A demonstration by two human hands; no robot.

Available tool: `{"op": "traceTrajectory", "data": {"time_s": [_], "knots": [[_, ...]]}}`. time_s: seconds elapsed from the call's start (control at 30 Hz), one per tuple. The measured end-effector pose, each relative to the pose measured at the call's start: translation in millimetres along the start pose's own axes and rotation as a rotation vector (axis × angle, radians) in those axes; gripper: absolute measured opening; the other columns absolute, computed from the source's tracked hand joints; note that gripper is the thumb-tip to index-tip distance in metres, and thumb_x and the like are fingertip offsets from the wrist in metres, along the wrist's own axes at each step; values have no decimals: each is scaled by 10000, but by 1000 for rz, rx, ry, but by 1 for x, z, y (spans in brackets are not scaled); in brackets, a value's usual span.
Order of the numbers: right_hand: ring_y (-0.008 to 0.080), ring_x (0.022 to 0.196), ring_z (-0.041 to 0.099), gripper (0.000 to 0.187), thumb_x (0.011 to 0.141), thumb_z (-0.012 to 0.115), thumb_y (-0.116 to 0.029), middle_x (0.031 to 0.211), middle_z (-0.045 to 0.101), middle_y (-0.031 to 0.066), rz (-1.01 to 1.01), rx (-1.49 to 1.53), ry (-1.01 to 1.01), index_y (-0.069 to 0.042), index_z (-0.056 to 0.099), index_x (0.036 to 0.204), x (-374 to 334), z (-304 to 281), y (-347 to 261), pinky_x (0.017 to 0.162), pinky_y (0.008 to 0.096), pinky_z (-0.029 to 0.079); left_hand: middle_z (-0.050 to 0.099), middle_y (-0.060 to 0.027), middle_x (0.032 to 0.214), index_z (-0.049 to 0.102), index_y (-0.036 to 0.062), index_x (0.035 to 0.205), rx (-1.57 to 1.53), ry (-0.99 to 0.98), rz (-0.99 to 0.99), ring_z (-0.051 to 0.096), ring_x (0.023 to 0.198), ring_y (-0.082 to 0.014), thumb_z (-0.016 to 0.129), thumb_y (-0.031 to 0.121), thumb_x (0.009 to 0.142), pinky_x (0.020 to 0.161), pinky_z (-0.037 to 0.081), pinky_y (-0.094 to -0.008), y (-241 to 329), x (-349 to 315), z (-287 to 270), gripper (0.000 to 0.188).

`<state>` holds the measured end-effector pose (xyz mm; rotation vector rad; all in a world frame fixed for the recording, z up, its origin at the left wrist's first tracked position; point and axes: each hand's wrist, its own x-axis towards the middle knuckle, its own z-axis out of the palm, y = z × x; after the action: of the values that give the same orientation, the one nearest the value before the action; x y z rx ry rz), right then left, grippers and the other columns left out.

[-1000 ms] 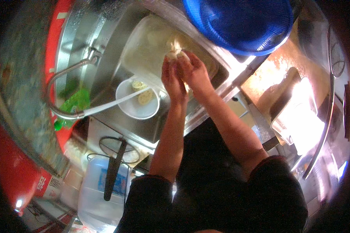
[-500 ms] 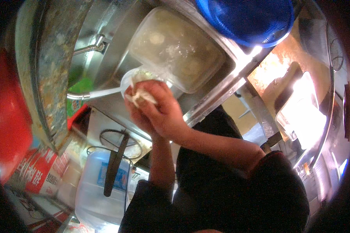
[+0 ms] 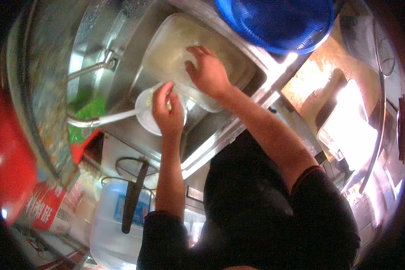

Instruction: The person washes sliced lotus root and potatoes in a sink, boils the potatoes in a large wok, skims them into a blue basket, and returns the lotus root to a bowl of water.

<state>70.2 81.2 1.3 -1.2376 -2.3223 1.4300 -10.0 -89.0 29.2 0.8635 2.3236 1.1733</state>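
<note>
Over a white bowl [image 3: 142,118] in the metal sink, my left hand [image 3: 168,113] is held with its fingers curved and apart from the thumb. Something pale green shows between them; it appears to lie in the bowl behind. My right hand [image 3: 210,76] reaches over a clear rectangular tub [image 3: 154,47] of cloudy water, its fingers spread. A whitish patch by those fingers is too blurred to name. From the left, a tap spout [image 3: 87,121] sends a stream of water [image 3: 117,118] toward the bowl.
Beyond the sink's right edge stands a blue mesh basket [image 3: 279,27]. A second tap [image 3: 108,60] is at the far left. Below the sink are a large clear plastic container [image 3: 110,229] with a dark handle [image 3: 135,198] and a red and white box [image 3: 47,204].
My hands, earlier together squeezing a crumpled pale thing over the bowl, are now apart. The right moved away and rightward over the tub; the left stayed by the bowl.
</note>
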Motion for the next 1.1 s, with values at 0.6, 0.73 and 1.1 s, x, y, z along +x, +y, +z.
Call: {"op": "traceTrajectory", "data": {"time_s": [0.6,0.73,1.1], "knots": [[400,1130,691,313,937,661,-213,1211,719,233,-151,-372,-504,-56,738,1198,166,110,129,1008,500,534,633,-294,1335,572,-7,1415,254,-279,-97,624,1199,-479,752,181,877,1076,471,-517,-122,141,130,598],[401,1125,694,302,932,666,-207,1203,725,230,-135,-361,-532,-58,748,1182,153,103,138,1002,504,536,669,-324,1263,657,-40,1304,530,-373,-102,621,1219,-476,742,331,903,1090,458,-523,-114,143,128,553],[404,1113,703,273,919,680,-191,1182,741,223,-104,-619,-515,-63,778,1140,90,119,197,986,517,541,563,-281,1444,636,15,1308,915,-560,130,514,1371,-437,607,313,975,1194,366,-512,-160,130,129,448]]}}
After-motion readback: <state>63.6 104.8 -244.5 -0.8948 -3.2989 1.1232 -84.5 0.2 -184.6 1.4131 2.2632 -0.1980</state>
